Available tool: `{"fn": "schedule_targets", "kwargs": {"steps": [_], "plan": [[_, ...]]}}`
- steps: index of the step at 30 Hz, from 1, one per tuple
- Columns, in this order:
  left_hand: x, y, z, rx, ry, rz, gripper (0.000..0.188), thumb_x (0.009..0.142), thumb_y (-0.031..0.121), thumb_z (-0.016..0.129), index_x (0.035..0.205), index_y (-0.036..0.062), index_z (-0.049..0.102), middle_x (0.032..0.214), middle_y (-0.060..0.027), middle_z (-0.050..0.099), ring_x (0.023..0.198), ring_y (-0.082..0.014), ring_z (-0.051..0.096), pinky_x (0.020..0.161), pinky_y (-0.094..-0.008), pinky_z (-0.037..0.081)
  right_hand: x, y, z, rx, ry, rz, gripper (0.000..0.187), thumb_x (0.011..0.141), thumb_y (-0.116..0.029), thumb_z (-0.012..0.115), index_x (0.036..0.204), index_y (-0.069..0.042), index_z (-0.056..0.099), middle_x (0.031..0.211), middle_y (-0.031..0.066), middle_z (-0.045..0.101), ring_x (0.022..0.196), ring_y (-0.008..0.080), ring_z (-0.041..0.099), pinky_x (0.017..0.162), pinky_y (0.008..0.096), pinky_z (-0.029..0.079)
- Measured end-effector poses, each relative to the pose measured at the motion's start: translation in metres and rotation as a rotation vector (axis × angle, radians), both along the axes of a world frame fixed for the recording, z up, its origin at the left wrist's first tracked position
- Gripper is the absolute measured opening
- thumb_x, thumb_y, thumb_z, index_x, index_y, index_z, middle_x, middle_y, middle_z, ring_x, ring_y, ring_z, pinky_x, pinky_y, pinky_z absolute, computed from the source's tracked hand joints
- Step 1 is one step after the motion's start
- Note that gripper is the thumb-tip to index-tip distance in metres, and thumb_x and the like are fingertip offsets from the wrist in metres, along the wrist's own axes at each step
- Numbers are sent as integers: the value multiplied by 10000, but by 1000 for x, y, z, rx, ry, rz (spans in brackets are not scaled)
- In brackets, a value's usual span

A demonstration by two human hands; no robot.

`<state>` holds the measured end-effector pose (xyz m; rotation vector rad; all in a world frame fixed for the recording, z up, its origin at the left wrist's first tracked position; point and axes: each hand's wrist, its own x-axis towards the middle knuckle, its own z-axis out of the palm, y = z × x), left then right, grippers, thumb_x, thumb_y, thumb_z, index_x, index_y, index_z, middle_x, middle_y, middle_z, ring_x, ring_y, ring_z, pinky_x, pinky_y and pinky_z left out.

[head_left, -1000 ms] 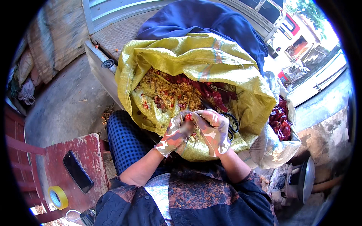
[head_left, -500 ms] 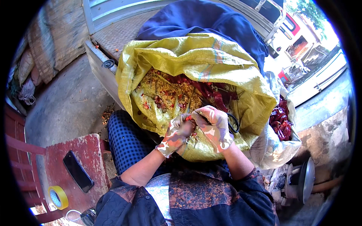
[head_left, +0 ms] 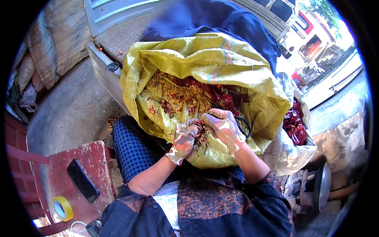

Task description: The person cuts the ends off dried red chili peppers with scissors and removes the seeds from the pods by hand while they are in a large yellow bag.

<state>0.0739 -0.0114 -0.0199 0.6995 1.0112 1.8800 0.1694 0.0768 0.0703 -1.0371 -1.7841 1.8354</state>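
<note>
Yellow woven-plastic sack point(head_left: 189, 59), open, holding golden granules point(head_left: 197, 94) and crimson dried pieces point(head_left: 219, 98); camouflage-gloved left hand point(head_left: 184, 139) curled around small dark-red fragments point(head_left: 199, 135) over the sack's near side; similarly gloved right hand point(head_left: 224, 129) alongside, fingertips pinched, contents indistinguishable

Small dark-red scraps point(head_left: 198, 135) (perhaps dried pepper) are held over the crumpled, open yellow sack point(head_left: 213, 53).

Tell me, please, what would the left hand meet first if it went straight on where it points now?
Most likely the right hand, just ahead and to the right of the left hand. Depth is unclear here; passing beneath, it might instead meet the yellow sack.
</note>
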Motion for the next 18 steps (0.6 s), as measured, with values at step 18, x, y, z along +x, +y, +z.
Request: {"fn": "schedule_targets", "kwargs": {"steps": [18], "plan": [[-5, 10, -5, 236, -692, -572, 135, 801, 229, 499, 748, 105, 500, 583, -9, 363, 446, -118, 283, 419, -261, 266, 10, 40, -6, -291, 197, -129, 140, 844, -194, 623, 745, -112, 569, 609, -27, 528, 422, 34, 390, 371, 204, 263]]}}
